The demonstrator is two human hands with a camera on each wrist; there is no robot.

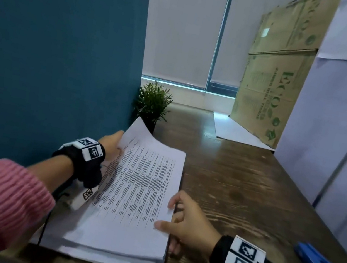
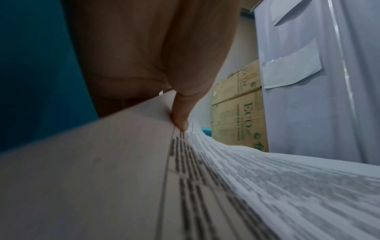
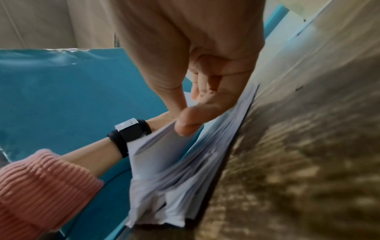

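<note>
**Loose sheets at risk of creasing and sliding**

We are handling the paper stack (image 1: 132,193), which is lying on the desk (image 1: 238,188) directly before us. Our left hand (image 1: 112,144) is pinching the top sheets at the stack's 11 o'clock corner and curling them upward. Our right hand (image 1: 187,223) is gripping a bundle at the 4 o'clock edge, thumb on top and fingers beneath. Lifting unevenly is, we judge, risking a crease or tear at the pinched corner. The lower sheets are fanning and could slide out of order toward the plant (image 1: 153,102) at 12 o'clock.
</note>
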